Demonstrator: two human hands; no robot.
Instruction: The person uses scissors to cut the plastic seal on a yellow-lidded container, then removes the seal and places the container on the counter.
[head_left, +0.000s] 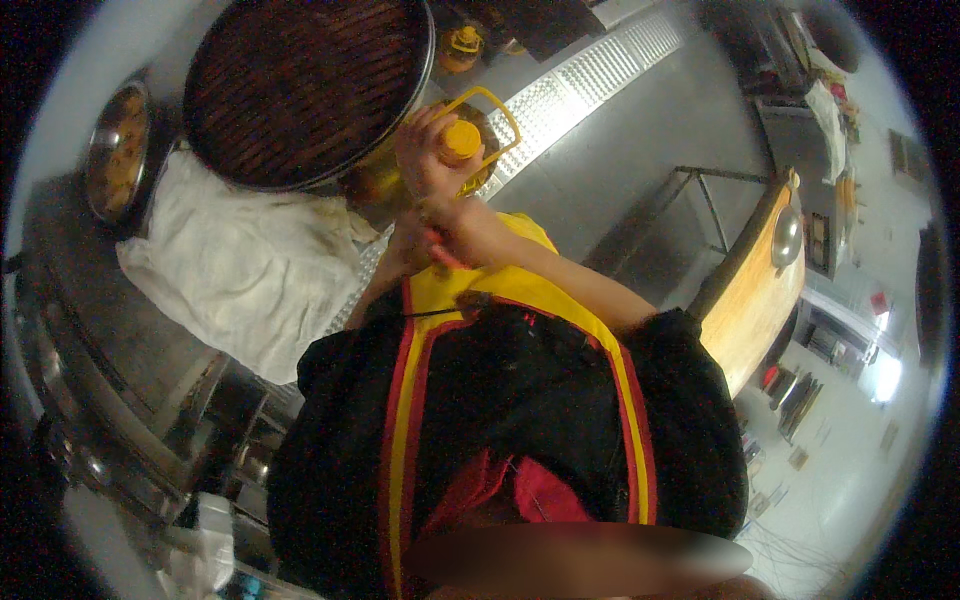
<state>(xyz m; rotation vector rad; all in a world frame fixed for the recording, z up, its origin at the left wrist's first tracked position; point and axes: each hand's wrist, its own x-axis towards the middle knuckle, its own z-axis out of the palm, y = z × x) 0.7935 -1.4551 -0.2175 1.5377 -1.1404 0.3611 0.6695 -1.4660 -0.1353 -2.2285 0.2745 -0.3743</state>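
Note:
A large plastic oil jug with a yellow cap (460, 140) and a raised yellow loop handle (501, 112) stands before me. My left hand (429, 154) is beside the cap, its fingers bent; whether it grips the jug is unclear. My right hand (450, 221) crosses over my left wrist and is blurred, so its fingers cannot be made out. Just below the hands is the yellow, red-edged trim (480, 281) of my black clothing. To the left of the jug, a big round dark slatted tray or lid (307, 90) with a metal rim partly hides it.
A crumpled white cloth (255, 262) lies left of my arms. Beyond it stands a metal-rimmed pot (120, 154) with brownish contents. Another yellow-capped jug (463, 41) is farther back. A metal floor grating (600, 71) runs past the jugs. At right, a wooden-topped table (750, 300) holds a metal bowl (787, 236).

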